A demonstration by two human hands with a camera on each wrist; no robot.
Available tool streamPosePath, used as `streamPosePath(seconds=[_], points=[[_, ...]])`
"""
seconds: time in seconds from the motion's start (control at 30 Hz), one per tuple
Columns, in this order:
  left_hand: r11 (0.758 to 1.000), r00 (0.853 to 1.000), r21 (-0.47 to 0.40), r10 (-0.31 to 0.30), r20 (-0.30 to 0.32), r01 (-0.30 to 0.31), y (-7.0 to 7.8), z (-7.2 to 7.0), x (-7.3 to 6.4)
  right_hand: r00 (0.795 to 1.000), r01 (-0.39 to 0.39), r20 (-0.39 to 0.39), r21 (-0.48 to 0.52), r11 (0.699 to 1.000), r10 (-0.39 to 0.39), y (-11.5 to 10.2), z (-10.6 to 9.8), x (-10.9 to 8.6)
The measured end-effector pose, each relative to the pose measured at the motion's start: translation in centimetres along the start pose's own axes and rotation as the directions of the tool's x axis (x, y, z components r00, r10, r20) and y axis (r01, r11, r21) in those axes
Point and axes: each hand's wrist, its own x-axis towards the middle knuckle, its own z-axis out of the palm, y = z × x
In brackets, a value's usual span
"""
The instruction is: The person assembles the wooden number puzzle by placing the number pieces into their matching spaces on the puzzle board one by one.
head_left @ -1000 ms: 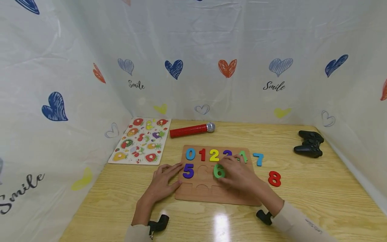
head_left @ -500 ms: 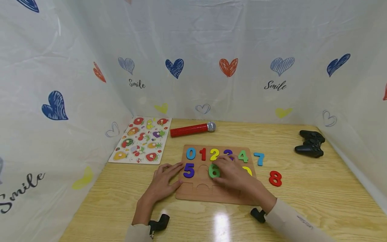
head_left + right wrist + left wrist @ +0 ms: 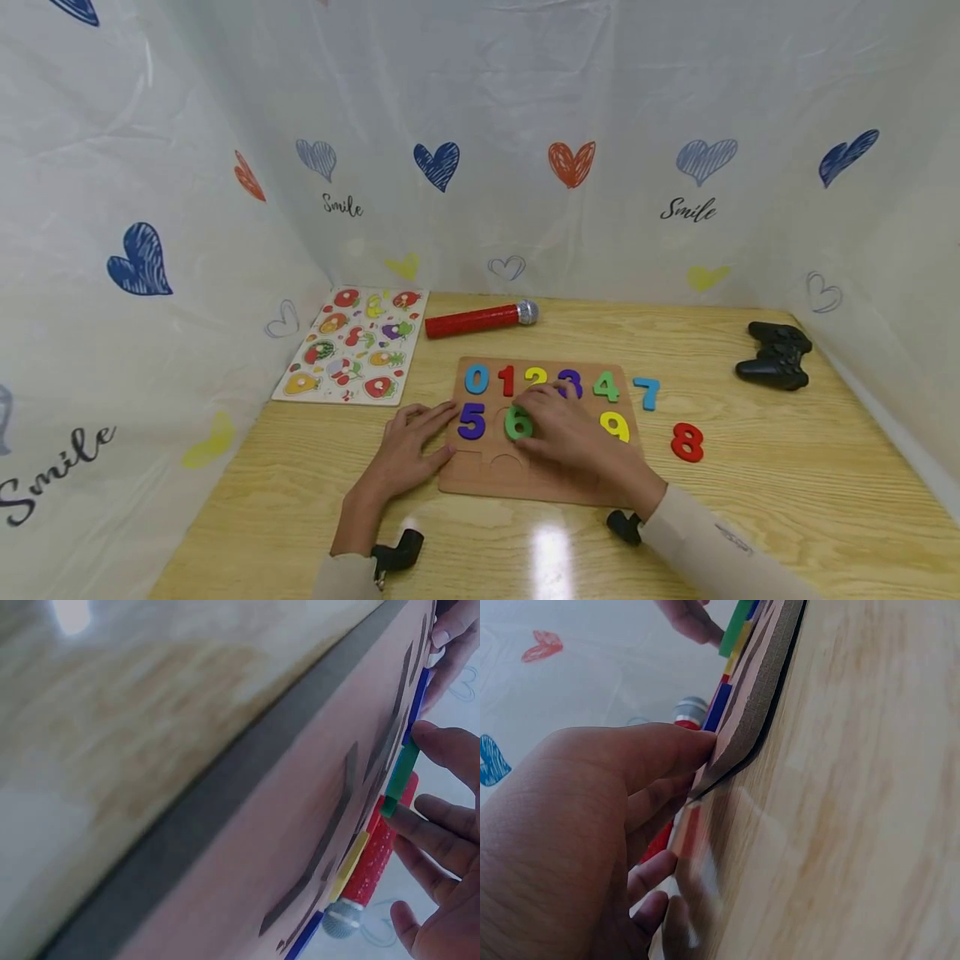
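Observation:
My right hand [image 3: 566, 429] pinches a green number 6 [image 3: 517, 423] between thumb and fingers, over the middle row of a wooden number puzzle board [image 3: 480, 479]. In the right wrist view the green piece [image 3: 401, 780] stands on edge-on view, thumb at one end and a fingertip at the other. It lies close over the recess right of the purple 5 [image 3: 472, 421]. At the board's left edge rests my left hand [image 3: 408, 446], its thumb and forefinger touching the edge. A yellow 9 [image 3: 615, 427] sits on the board, partly behind the right hand.
Along the board's top row are 0 to 4, including a green 4 [image 3: 606, 386]. A blue 7 [image 3: 647, 393] and red 8 [image 3: 687, 442] lie to its right. Behind are a red microphone [image 3: 476, 321], a fruit puzzle [image 3: 352, 346] and a black game controller [image 3: 775, 357].
My right hand has moved left across the board with the green 6, bringing it nearer the purple 5 and uncovering the 4 and the yellow 9. The left hand stays put.

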Motion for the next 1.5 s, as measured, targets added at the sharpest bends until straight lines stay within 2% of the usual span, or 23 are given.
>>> streamPosePath(seconds=[0.27, 0.53, 1.0, 1.2, 1.33, 1.5], points=[[1.000, 1.000, -0.002, 0.017, -0.018, -0.017, 0.0, 0.1, 0.0, 1.000, 0.001, 0.021, -0.038, 0.999, 0.000, -0.1, 0.4, 0.6], [1.000, 1.000, -0.009, 0.021, -0.018, -0.021, 0.1, 0.0, 0.1, 0.998, -0.038, 0.047, -0.018, 0.999, 0.038, -0.6, 0.5, 1.6], [1.000, 1.000, -0.019, 0.010, -0.026, -0.010, 0.1, 0.2, 0.1, 0.994, -0.113, 0.004, -0.043, 0.993, 0.113, -0.9, 0.8, 1.7], [0.999, 0.999, -0.028, 0.021, -0.032, -0.022, 0.4, 0.3, 0.2, 0.991, -0.132, 0.010, -0.009, 0.991, 0.133, -0.5, 0.2, 0.8], [0.999, 1.000, -0.040, 0.013, -0.028, -0.014, 0.4, 0.2, 0.2, 0.996, -0.088, -0.028, 0.027, 0.996, 0.089, 0.0, -0.7, -0.5], [0.999, 1.000, -0.048, 0.004, -0.019, -0.005, 0.1, 0.2, 0.2, 0.997, -0.041, -0.073, 0.006, 0.999, 0.041, 1.1, -1.5, -2.3]])
